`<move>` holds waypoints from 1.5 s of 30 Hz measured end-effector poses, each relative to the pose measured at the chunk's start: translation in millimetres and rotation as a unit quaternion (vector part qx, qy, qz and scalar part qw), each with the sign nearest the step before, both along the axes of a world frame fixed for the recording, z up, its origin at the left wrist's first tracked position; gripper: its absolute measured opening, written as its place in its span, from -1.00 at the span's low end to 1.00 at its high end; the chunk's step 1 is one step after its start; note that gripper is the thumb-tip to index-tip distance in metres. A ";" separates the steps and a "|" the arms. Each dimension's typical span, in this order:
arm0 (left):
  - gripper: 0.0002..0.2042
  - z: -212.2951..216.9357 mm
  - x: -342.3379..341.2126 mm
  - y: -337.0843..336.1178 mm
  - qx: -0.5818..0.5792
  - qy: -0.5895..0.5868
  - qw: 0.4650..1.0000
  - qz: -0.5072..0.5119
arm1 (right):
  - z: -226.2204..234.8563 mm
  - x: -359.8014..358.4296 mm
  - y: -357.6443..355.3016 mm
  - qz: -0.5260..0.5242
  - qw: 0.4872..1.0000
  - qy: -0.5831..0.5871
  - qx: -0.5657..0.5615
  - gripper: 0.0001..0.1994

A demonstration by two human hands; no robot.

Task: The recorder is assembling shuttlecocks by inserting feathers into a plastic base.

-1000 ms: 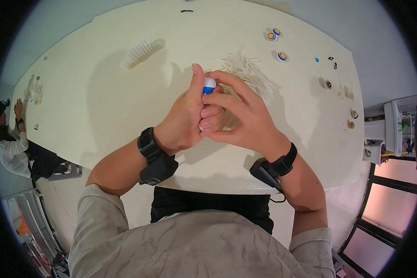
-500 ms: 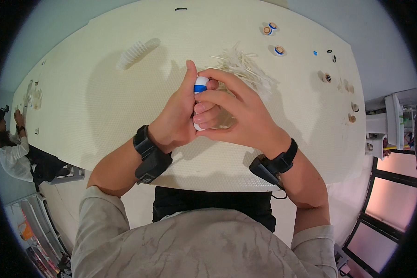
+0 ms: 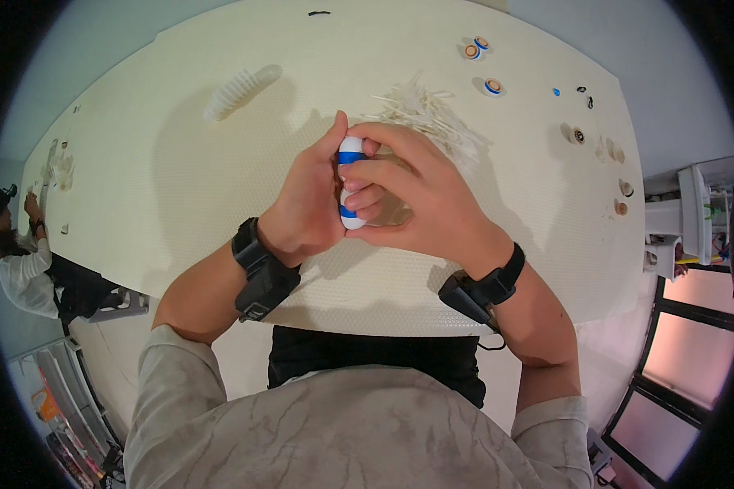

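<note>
A white, round-ended cylinder with blue bands (image 3: 351, 145) stands lengthwise between my hands, above the table's middle. My left hand (image 3: 302, 196) has its palm along the cylinder's left side, its thumb pointing up past the top end. From the other side, my right hand (image 3: 420, 183) grips it, index finger near the top end and thumb by the bottom end. Curled fingertips cover the cylinder's middle, and some fingers are hidden behind it. Just beyond my right hand lies a loose heap of thin white sticks (image 3: 428, 114).
A nested stack of ribbed, translucent white cups (image 3: 240, 91) lies at the table's far left. Small round pieces with blue rims (image 3: 493, 87) sit at the far right. More small discs (image 3: 577, 136) and bits lie along the right edge. Another person (image 3: 28, 261) works at the left end.
The cylinder has turned or shifted a little in my hands, and a lower blue band now shows by its bottom end. My left hand has moved slightly.
</note>
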State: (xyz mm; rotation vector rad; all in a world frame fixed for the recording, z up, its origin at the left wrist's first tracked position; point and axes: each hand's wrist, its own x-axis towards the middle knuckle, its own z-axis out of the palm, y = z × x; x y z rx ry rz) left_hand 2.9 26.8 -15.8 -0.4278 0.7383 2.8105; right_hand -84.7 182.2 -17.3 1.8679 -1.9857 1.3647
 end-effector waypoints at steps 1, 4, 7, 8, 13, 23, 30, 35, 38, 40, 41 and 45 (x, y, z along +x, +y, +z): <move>-0.52 0.5 0.6 0.4 0.000 0.000 1.000 0.000 | 0.3 0.0 -0.1 0.000 1.000 0.000 0.000 -0.38; -0.51 2.4 1.6 1.7 -0.009 -0.002 1.000 0.009 | 0.8 -0.4 -0.6 -0.004 1.000 0.019 -0.006 -0.38; -0.48 0.4 2.4 1.5 -0.028 -0.023 0.999 0.013 | 0.6 0.5 -1.3 -0.002 1.000 0.019 -0.008 -0.37; -0.47 -3.4 3.3 0.9 -0.040 -0.011 0.999 0.007 | 0.5 0.5 -1.4 0.001 1.000 0.026 -0.006 -0.38; -0.44 -1.3 5.0 1.7 -0.089 -0.017 0.996 -0.003 | -1.2 1.6 -1.3 -0.006 0.999 0.033 -0.004 -0.37; -0.50 7.0 1.1 -6.8 -0.040 -0.066 0.997 0.028 | 12.0 -12.1 8.8 -0.045 0.998 0.009 -0.036 -0.40; -0.44 7.4 -2.0 -0.7 -0.070 0.036 0.996 -0.046 | -12.9 -118.1 61.1 -0.378 0.925 0.028 -0.027 -0.67; -0.40 8.5 1.3 3.2 -0.151 0.058 0.981 -0.108 | -31.3 -136.8 62.0 -0.384 0.922 -0.024 0.041 -0.74; -0.37 4.3 2.5 4.4 -0.152 0.038 0.980 -0.119 | -30.1 -138.5 59.5 -0.370 0.926 -0.041 0.069 -0.75; -0.37 2.7 -0.9 9.8 -0.167 0.025 0.978 -0.120 | -17.7 -131.8 61.4 -0.347 0.936 -0.064 0.023 -0.78; -0.37 2.2 0.6 10.0 -0.168 0.025 0.978 -0.121 | -15.4 -123.9 58.7 -0.348 0.935 -0.064 0.023 -0.78; -0.36 2.4 1.3 8.2 -0.204 0.000 0.972 -0.117 | 13.0 -51.2 30.9 -0.078 0.971 -0.205 -0.092 -0.75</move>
